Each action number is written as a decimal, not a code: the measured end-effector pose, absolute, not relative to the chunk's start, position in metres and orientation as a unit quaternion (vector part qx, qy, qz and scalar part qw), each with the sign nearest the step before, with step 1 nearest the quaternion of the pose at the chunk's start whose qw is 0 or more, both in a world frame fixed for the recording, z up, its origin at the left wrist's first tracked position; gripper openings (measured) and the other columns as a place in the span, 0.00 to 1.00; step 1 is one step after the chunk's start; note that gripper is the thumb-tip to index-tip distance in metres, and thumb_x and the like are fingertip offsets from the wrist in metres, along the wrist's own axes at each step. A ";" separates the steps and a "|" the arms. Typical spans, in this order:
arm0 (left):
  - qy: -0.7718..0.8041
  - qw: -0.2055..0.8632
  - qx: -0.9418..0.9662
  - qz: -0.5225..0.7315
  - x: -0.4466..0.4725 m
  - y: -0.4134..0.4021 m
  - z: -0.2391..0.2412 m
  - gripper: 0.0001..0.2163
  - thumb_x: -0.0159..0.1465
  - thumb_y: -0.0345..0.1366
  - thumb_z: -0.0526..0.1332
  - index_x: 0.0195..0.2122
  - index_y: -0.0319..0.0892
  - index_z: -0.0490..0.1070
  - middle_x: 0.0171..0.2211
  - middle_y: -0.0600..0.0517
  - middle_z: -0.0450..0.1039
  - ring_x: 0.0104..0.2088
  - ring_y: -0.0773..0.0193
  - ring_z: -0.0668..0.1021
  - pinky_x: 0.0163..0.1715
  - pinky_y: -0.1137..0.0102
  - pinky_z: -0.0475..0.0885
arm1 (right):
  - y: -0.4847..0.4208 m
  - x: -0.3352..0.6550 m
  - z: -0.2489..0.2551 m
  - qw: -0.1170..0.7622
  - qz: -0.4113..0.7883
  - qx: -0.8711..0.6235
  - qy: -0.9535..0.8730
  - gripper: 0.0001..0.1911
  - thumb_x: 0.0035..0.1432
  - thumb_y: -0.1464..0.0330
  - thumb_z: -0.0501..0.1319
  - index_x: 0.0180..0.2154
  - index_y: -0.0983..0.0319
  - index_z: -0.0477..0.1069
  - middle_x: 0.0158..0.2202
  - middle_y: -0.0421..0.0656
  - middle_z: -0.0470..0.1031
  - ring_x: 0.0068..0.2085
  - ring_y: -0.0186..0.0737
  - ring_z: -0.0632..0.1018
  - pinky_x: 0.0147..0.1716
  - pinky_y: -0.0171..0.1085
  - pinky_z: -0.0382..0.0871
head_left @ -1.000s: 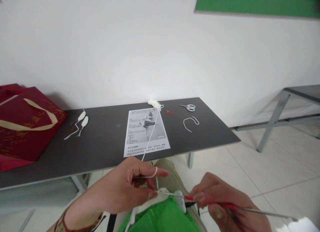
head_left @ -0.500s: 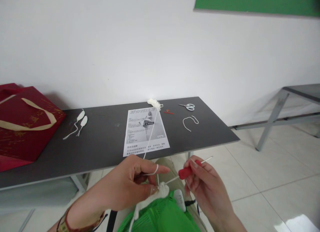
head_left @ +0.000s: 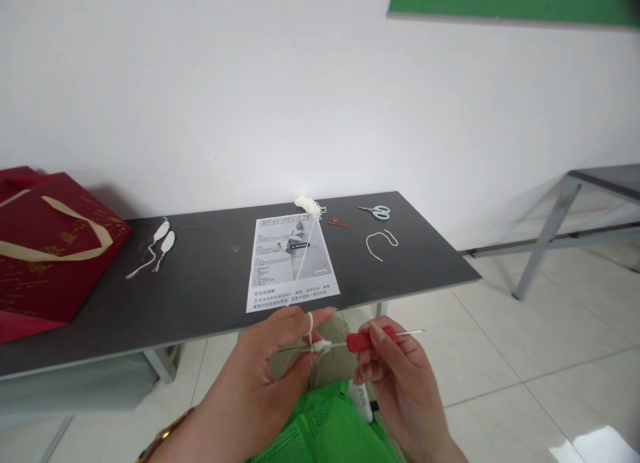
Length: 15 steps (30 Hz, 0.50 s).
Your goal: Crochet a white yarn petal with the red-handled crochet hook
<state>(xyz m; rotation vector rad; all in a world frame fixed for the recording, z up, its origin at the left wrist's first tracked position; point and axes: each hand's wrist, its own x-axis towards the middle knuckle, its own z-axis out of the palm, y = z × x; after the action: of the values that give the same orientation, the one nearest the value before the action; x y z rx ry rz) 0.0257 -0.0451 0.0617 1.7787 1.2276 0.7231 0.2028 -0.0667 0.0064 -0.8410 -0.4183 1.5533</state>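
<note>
My right hand (head_left: pixel 395 366) is closed around the red grip of a crochet hook (head_left: pixel 373 339), whose metal shaft runs left into a small white crochet piece (head_left: pixel 321 346). That piece is pinched in my left hand (head_left: pixel 275 370), which hides most of it. A loop of white yarn (head_left: pixel 311 323) goes over my left index finger. From there the strand stretches up across the printed sheet (head_left: pixel 295 283) to a bundle of white yarn (head_left: pixel 307 204) at the back of the table.
On the dark table (head_left: pixel 215 270) lie two white crocheted petals (head_left: pixel 164 240), scissors (head_left: pixel 377 212), an orange needle-like tool (head_left: pixel 337 224) and a cut yarn piece (head_left: pixel 383 243). A red gift bag (head_left: pixel 65 250) stands left. Green mesh fabric (head_left: pixel 325 430) covers my lap.
Both hands have turned and risen slightly. The crochet hook now lies nearly level and its tip end reaches further left, past the crochet piece. The white strip hanging over the green fabric is now hidden.
</note>
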 end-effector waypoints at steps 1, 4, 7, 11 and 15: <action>0.493 0.425 0.700 0.293 0.028 -0.046 0.060 0.12 0.60 0.29 0.58 0.43 0.44 0.76 0.35 0.51 0.76 0.42 0.60 0.76 0.45 0.69 0.69 | -0.067 0.203 0.007 0.616 0.676 -0.361 -0.180 0.11 0.49 0.64 0.71 0.29 0.65 0.75 0.18 0.40 0.77 0.16 0.29 0.75 0.17 0.26 0.73; 0.503 0.446 0.678 0.299 0.031 -0.046 0.054 0.07 0.58 0.30 0.59 0.35 0.42 0.76 0.32 0.51 0.76 0.42 0.57 0.77 0.46 0.66 0.68 | -0.070 0.202 0.007 0.619 0.680 -0.351 -0.177 0.10 0.50 0.65 0.70 0.30 0.65 0.75 0.18 0.40 0.76 0.17 0.28 0.74 0.18 0.26 0.73; 0.510 0.476 0.655 0.291 0.032 -0.043 0.051 0.03 0.55 0.30 0.62 0.25 0.41 0.74 0.31 0.50 0.77 0.40 0.55 0.77 0.44 0.64 0.68 | -0.073 0.202 0.006 0.628 0.671 -0.347 -0.184 0.09 0.52 0.65 0.69 0.31 0.65 0.75 0.19 0.40 0.76 0.18 0.29 0.75 0.19 0.26 0.73; 0.513 0.569 0.565 0.307 0.032 -0.038 0.044 0.09 0.50 0.32 0.69 0.34 0.44 0.81 0.30 0.52 0.77 0.35 0.57 0.77 0.39 0.66 0.69 | -0.076 0.200 0.002 0.648 0.653 -0.345 -0.187 0.07 0.53 0.66 0.68 0.32 0.64 0.76 0.21 0.40 0.77 0.20 0.30 0.75 0.21 0.27 0.72; 0.528 0.543 0.546 0.359 0.034 -0.043 0.037 0.09 0.51 0.31 0.68 0.34 0.46 0.82 0.30 0.52 0.78 0.39 0.56 0.78 0.43 0.66 0.69 | -0.081 0.195 -0.006 0.693 0.557 -0.371 -0.268 0.05 0.57 0.67 0.64 0.34 0.62 0.76 0.23 0.41 0.78 0.23 0.32 0.78 0.23 0.29 0.73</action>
<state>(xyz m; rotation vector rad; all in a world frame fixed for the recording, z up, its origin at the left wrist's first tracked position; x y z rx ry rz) 0.0342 -0.0430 0.0369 1.2977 1.2528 0.8517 0.1948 -0.0809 -0.0059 -0.8280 -0.5989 1.2447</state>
